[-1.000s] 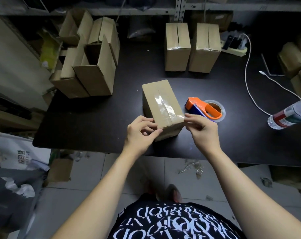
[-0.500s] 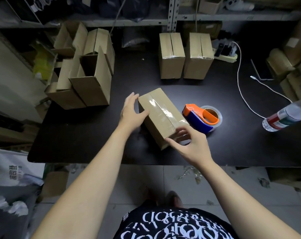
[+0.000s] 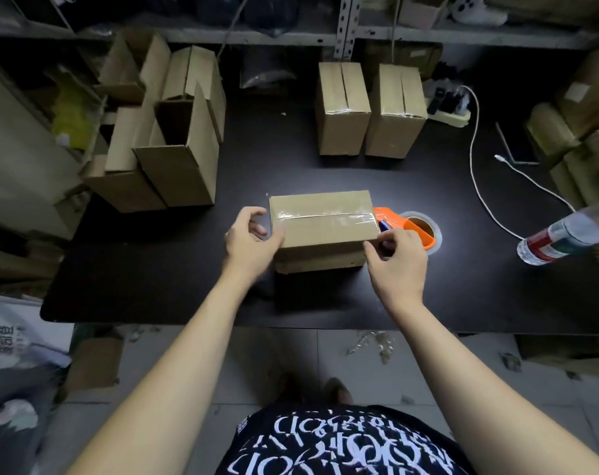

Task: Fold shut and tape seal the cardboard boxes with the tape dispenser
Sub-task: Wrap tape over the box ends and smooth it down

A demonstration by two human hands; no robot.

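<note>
At 9 o'clock L hand [image 3: 248, 243] grips taped brown cardboard box [image 3: 322, 234], R hand [image 3: 397, 265] pinches 4 o'clock corner; rub tape [image 3: 346, 216] ends flat.

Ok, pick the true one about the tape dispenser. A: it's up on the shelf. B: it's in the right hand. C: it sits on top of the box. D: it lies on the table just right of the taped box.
D: the tape dispenser lies on the table beside the taped box, while the right hand pinches the box's near corner instead.
</note>
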